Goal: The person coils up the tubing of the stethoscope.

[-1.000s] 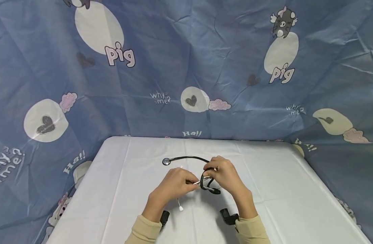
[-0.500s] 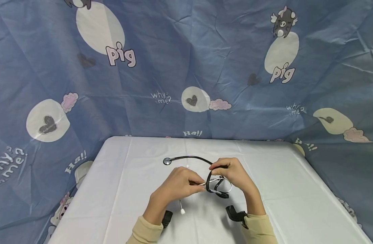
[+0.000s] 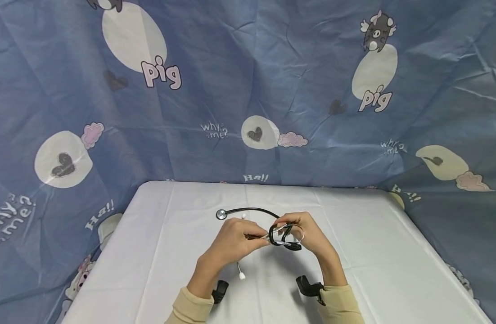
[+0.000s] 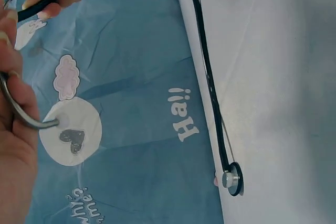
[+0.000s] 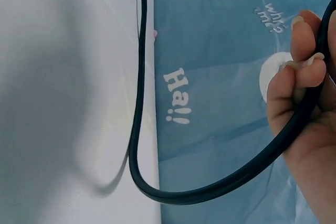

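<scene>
A stethoscope with black tubing [image 3: 250, 208] is held between both hands. My left hand [image 3: 232, 238] grips its metal ear tubes, and one curved tube [image 4: 26, 121] sticks out past the fingers in the left wrist view. Below that hand hangs a white ear tip [image 3: 241, 275]. The right hand [image 3: 312, 234] pinches the black tubing, which runs across its curled fingers [image 5: 310, 72] in the right wrist view. Between the hands, tubing loops around the crossing metal. At the tubing's far end, the round chest piece [image 3: 221, 214] lies on the table to the left.
A white cloth covers the table [image 3: 183, 211]. Behind it hangs a blue printed curtain [image 3: 313, 81], close against the table's back edge. Black wrist mounts [image 3: 308, 286] sit by the beige sleeves [image 3: 340, 303].
My right hand has shifted slightly right, and the looped tubing between the hands now sits higher, overlapping the right palm. The left hand keeps its grip; the chest piece stays in place.
</scene>
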A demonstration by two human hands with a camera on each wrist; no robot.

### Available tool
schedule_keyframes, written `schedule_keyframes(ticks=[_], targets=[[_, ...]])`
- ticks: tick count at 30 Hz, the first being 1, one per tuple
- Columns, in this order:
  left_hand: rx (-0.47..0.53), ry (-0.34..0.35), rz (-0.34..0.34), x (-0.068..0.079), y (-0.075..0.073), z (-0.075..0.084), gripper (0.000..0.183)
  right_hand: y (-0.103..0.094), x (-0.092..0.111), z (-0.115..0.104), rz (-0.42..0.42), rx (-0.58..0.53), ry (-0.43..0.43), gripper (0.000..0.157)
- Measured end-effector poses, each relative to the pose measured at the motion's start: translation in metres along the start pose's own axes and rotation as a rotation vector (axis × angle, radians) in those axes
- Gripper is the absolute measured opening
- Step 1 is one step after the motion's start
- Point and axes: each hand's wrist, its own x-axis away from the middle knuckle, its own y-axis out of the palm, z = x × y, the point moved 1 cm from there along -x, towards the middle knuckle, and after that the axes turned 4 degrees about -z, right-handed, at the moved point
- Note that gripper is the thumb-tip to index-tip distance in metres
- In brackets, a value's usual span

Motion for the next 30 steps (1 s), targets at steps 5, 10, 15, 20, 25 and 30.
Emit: schedule_keyframes(ticks=[5, 10, 15, 20, 25, 30], targets=[[-0.079, 0.006, 0.129, 0.0, -0.001, -0.002, 0.01, 0.004, 0.0, -0.001, 0.007, -0.017, 0.044, 0.014], [-0.146, -0.006, 0.226, 0.001, -0.002, -0.005, 0.012, 0.008, -0.003, -0.002, -0.037, -0.046, 0.059, 0.016], [-0.231, -0.041, 0.271, 0.0, 0.001, -0.01, 0.013, 0.009, -0.003, -0.001, -0.067, -0.025, 0.074, 0.017], [-0.278, -0.11, 0.287, 0.001, 0.002, -0.015, 0.011, 0.016, -0.004, -0.002, -0.094, -0.015, 0.08, 0.018], [-0.313, -0.153, 0.271, 0.002, 0.002, -0.018, 0.009, 0.021, -0.006, -0.005, -0.11, 0.008, 0.086, 0.021], [-0.349, -0.189, 0.283, 0.002, 0.001, -0.021, 0.008, 0.023, -0.006, -0.01, -0.126, 0.035, 0.089, 0.021]])
